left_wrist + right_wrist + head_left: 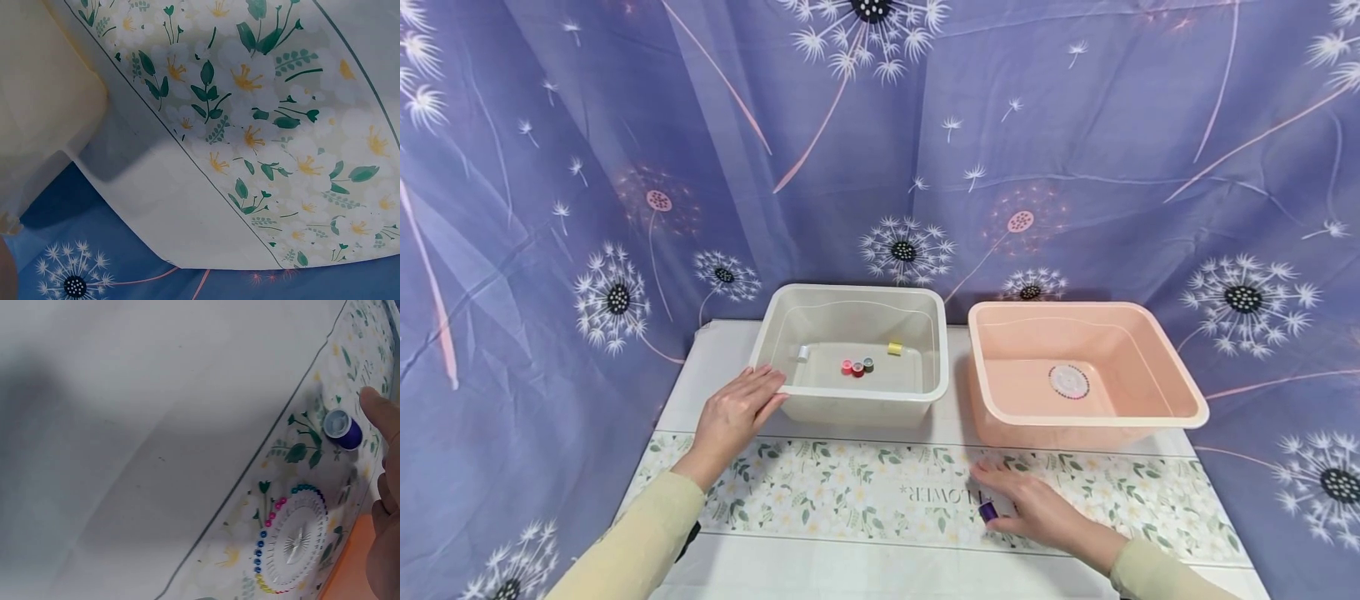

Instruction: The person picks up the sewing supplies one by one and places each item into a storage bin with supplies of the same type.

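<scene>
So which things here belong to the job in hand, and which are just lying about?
Likely part of the job:
purple spool beside the right hand
pin wheel near that spool
grey bin with five small spools
peach bin with a second pin wheel

Apparently just surroundings:
flowered table cover
dandelion curtain

A purple cylindrical thread spool point(988, 511) shows at lower right, a plain peach rectangular plastic bin point(1060, 333) at right, and a violet-blue, white-dandelion-printed fabric curtain point(985, 75) up top.
</scene>
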`<action>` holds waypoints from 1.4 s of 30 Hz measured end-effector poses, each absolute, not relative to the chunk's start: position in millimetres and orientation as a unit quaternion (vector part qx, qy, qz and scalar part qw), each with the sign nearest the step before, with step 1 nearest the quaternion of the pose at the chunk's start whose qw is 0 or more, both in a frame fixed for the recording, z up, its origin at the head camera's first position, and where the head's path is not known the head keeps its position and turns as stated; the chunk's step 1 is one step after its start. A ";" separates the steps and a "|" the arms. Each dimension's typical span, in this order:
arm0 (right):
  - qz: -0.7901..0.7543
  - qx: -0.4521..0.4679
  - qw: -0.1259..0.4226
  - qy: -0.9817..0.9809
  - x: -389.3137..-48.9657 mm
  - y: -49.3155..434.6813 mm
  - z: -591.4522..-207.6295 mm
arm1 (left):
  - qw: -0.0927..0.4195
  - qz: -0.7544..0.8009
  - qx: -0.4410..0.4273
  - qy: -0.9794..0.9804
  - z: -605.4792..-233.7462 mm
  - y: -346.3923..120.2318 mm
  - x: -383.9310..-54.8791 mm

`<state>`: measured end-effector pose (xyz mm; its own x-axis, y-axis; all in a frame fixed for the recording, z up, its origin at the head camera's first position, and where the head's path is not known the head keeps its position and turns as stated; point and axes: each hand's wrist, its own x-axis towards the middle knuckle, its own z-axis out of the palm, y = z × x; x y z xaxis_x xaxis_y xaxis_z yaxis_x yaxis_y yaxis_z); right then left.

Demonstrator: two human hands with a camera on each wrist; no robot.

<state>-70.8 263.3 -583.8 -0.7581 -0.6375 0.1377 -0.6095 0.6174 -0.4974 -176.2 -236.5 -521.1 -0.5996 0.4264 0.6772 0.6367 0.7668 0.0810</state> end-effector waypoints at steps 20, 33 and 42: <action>-0.223 -0.362 0.036 0.904 -67.6 272.4 -598.3 | 0.333 -0.160 -0.303 -0.879 -519.7 -235.5 -175.6; -0.205 -0.374 0.009 0.905 -66.6 273.1 -603.7 | 0.334 -0.156 -0.302 -0.879 -520.7 -235.7 -175.5; -0.221 -0.371 0.018 0.902 -69.7 267.8 -591.5 | 0.331 -0.154 -0.301 -0.881 -521.4 -236.2 -175.9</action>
<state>-69.7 267.8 -591.5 -0.7234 -0.6776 0.1324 -0.6620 0.6263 -0.4118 -175.9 -236.2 -521.4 -0.5991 0.4287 0.6763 0.6330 0.7708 0.0722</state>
